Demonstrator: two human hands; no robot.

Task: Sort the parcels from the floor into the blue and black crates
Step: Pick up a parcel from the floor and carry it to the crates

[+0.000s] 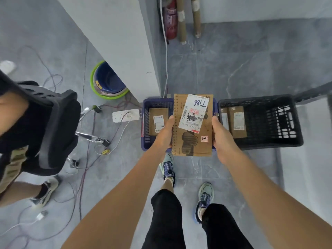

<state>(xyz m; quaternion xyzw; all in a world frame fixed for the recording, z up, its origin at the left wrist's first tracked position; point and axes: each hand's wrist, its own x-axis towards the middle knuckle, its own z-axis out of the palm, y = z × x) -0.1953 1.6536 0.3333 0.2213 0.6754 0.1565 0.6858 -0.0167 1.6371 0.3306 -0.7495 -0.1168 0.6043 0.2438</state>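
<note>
Brown cardboard parcel [193, 139], flat and rectangular, is held up in front of me between both hands. It carries a white shipping label [194, 112] with "7186" handwritten in blue and a small red sticker near its lower right. My left hand [164, 133] grips its left edge with the thumb on the top face, and my right hand [222, 137] grips its right edge the same way, so the two hands are apart with the parcel clamped between them. From my view the parcel hangs over the right part of the blue plastic lattice crate [146, 112] and hides that side of it.

Inside the blue crate lies one small brown labelled box [158, 121]. Just beside it to the right stands the black plastic lattice crate [258, 100], with two brown labelled boxes [237, 121] lying side by side at its left end. Both crates sit on the grey tiled floor [251, 60], close to my pale green and navy trainers [205, 194].

Left of the blue crate lies a white power strip [125, 115] among loose cables. Beyond it a blue bucket [107, 79] sits in a green basin beside a white wall corner. A red fire extinguisher [170, 18] and two brown cardboard tubes [181, 20] stand against the far wall. Another person sits in a black office chair [53, 132] at far left.
</note>
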